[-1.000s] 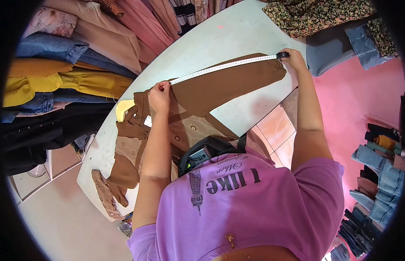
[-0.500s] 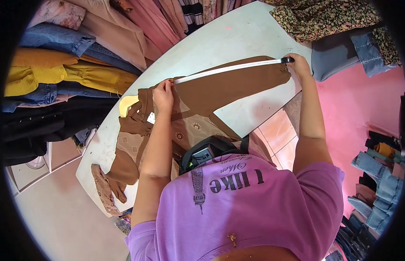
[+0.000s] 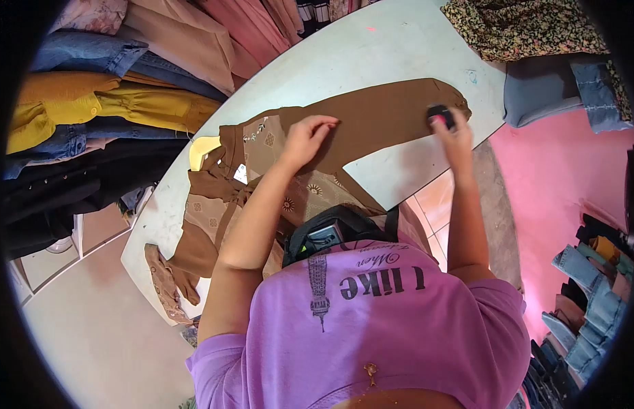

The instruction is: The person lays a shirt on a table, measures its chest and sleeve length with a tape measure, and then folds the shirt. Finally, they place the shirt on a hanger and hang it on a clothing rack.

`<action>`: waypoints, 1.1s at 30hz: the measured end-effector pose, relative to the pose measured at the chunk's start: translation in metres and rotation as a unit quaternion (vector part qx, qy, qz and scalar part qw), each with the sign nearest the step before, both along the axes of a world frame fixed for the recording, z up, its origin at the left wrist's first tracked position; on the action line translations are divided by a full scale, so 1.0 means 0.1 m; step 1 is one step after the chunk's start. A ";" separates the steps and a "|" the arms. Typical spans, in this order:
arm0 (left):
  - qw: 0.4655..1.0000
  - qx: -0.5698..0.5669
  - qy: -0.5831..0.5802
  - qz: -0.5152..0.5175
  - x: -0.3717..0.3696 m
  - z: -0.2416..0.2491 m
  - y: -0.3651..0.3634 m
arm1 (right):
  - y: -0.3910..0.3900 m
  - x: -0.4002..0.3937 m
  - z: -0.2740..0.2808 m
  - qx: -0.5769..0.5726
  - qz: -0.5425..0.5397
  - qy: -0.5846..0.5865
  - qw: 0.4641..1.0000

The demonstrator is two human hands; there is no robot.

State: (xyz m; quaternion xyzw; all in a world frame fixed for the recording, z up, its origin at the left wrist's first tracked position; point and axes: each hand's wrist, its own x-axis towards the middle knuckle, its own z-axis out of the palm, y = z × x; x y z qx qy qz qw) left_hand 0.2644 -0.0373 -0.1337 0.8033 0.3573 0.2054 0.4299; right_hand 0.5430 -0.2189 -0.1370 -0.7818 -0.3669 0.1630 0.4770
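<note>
A brown garment (image 3: pixel 371 119) with a beige patterned front lies flat on a white table (image 3: pixel 371 54), its long sleeve stretched to the right. It hangs on a pale yellow hanger (image 3: pixel 201 148) and carries a white tag (image 3: pixel 240 174). My left hand (image 3: pixel 306 136) hovers over the garment's shoulder with the fingers apart and nothing in it. My right hand (image 3: pixel 453 136) is at the sleeve's cuff, closed around a small black tape measure case (image 3: pixel 439 114). No tape shows outside the case.
Hanging clothes (image 3: pixel 112 109) in yellow, denim, black and pink crowd the table's left side. Floral fabric (image 3: pixel 528 27) and folded grey and denim pieces (image 3: pixel 555 92) lie at the top right. Stacked jeans (image 3: pixel 589 286) stand at the right. A brown cloth (image 3: pixel 163 290) drapes off the table's near edge.
The tape stretched along the sleeve is gone; it has drawn back into the case in my right hand. My left hand let go of its end and moved right over the garment.
</note>
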 end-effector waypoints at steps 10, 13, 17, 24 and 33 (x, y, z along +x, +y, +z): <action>0.863 -0.500 0.059 -0.042 0.28 0.03 -0.01 | 0.37 -1.19 0.04 -0.015 0.145 -0.033 0.989; 0.857 -0.513 0.054 -0.011 0.32 0.01 0.10 | 0.43 -1.24 0.03 -0.119 0.159 -0.106 0.974; 0.891 -0.445 0.064 -0.065 0.33 -0.04 0.20 | 0.48 -1.33 0.03 -0.141 0.167 -0.170 0.961; 0.985 0.056 0.159 0.022 0.39 -0.02 0.39 | 0.58 -1.45 0.05 -0.123 0.193 -0.199 0.953; 0.951 0.263 0.153 0.059 0.34 -0.20 0.57 | 0.66 -1.61 -0.10 -0.129 0.190 -0.214 0.949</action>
